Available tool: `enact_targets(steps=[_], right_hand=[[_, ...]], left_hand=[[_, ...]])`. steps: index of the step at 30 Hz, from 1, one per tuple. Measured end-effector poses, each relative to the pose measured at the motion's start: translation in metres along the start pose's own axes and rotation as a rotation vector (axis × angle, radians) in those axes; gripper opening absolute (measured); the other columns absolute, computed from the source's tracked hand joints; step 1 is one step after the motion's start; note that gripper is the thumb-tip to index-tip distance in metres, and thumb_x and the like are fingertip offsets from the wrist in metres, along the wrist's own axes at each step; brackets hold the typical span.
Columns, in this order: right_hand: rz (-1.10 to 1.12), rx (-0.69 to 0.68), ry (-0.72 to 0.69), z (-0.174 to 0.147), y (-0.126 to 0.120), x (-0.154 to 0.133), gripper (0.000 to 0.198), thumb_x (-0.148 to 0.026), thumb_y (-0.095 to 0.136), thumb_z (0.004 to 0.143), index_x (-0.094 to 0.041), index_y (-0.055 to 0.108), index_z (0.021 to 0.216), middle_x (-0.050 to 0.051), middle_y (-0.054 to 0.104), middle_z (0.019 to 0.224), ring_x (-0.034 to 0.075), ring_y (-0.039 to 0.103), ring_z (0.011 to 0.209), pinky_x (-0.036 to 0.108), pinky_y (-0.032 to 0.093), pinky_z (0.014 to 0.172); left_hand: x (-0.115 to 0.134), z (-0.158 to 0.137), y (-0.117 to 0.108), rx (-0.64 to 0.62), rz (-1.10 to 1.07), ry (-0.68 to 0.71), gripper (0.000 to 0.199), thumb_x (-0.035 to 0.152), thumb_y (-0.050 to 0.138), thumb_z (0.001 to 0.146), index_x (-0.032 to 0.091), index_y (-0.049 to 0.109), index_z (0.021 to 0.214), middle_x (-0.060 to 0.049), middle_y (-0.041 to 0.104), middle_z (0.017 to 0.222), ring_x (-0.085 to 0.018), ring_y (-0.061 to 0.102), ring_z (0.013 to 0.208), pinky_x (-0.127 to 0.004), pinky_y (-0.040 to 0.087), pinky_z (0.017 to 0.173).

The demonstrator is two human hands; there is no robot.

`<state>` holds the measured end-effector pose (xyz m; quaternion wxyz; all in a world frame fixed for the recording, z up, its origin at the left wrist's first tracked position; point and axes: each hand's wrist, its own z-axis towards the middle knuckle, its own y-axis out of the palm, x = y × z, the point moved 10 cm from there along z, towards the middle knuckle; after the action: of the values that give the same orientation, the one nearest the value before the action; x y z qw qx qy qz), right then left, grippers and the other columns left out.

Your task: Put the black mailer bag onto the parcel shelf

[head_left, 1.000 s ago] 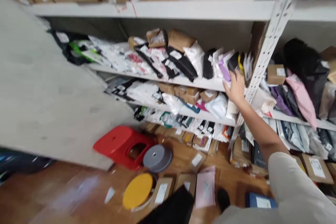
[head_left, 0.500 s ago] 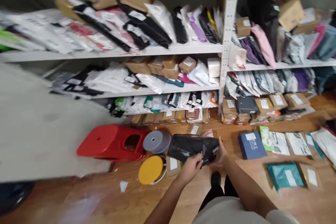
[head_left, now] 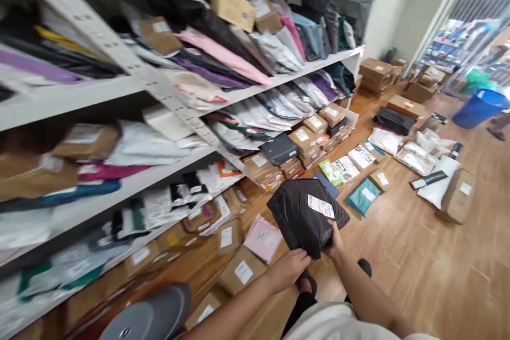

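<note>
Clearly, both hands — left hand (head_left: 289, 270), right hand (head_left: 333, 244) — pinched the black parcel (head_left: 306, 214) at its near edge, above the floor (head_left: 418, 271); so shallow a grip risked it sagging and slipping onto the boxes (head_left: 241, 271).

Your shelving (head_left: 119, 85) stands left, parcels on every tier. Boxes (head_left: 243, 271) sit on the floor (head_left: 418, 276) before it; the bin (head_left: 480, 107) far right.

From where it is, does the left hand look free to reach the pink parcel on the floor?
Probably not right away. The left hand grips the black parcel together with the right hand. The pink parcel lies close, with nothing between, but the hand would first have to let go.
</note>
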<state>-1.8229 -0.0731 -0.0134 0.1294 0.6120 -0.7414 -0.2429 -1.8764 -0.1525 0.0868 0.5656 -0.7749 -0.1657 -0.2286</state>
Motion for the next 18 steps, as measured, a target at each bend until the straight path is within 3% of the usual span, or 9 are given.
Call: enact_targets(steps=[3,7,11,14,18], right_hand=[[0.121,-0.028,-0.11,-0.026,-0.035,-0.074,0.034,-0.04,0.056,0.096,-0.012,0.074,0.101,0.008,0.079,0.093,0.021,0.073,0.087,0.032,0.06,0.08],[0.209,0.014,-0.21,-0.061,-0.115,-0.163,0.029,-0.043,0.067,0.086,-0.016,0.075,0.094,0.007,0.08,0.087,0.021,0.073,0.078,0.031,0.062,0.071],[0.288,0.046,-0.423,-0.103,-0.19,-0.253,0.027,-0.042,0.078,0.072,-0.02,0.075,0.088,0.002,0.08,0.081,0.02,0.072,0.07,0.03,0.061,0.065],[0.296,0.079,-0.625,-0.136,-0.231,-0.321,0.032,-0.045,0.08,0.068,-0.022,0.075,0.089,0.0,0.081,0.084,0.02,0.073,0.073,0.03,0.061,0.067],[0.177,0.228,-0.914,-0.183,-0.273,-0.411,0.045,-0.061,0.075,0.067,-0.027,0.073,0.098,0.001,0.081,0.092,0.026,0.074,0.086,0.04,0.063,0.078]], left_hand=[[0.058,0.064,0.004,-0.013,0.132,0.131,0.032,0.0,0.042,0.085,0.019,0.065,0.096,-0.009,0.07,0.097,-0.024,0.063,0.092,-0.034,0.05,0.082],[0.15,0.147,0.014,0.035,0.343,0.343,0.027,0.0,0.046,0.086,0.019,0.064,0.093,-0.006,0.07,0.088,-0.021,0.062,0.08,-0.031,0.049,0.071],[0.231,0.219,0.025,0.122,0.502,0.539,0.013,0.009,0.057,0.092,0.019,0.061,0.085,-0.003,0.065,0.077,-0.019,0.058,0.071,-0.03,0.045,0.061],[0.276,0.267,0.022,0.252,0.534,0.659,0.016,0.017,0.062,0.095,0.019,0.059,0.08,-0.001,0.059,0.072,-0.017,0.053,0.066,-0.031,0.041,0.056],[0.317,0.326,-0.003,0.489,0.517,0.817,0.025,0.02,0.057,0.1,0.019,0.058,0.075,0.001,0.054,0.068,-0.016,0.048,0.063,-0.031,0.036,0.055]])
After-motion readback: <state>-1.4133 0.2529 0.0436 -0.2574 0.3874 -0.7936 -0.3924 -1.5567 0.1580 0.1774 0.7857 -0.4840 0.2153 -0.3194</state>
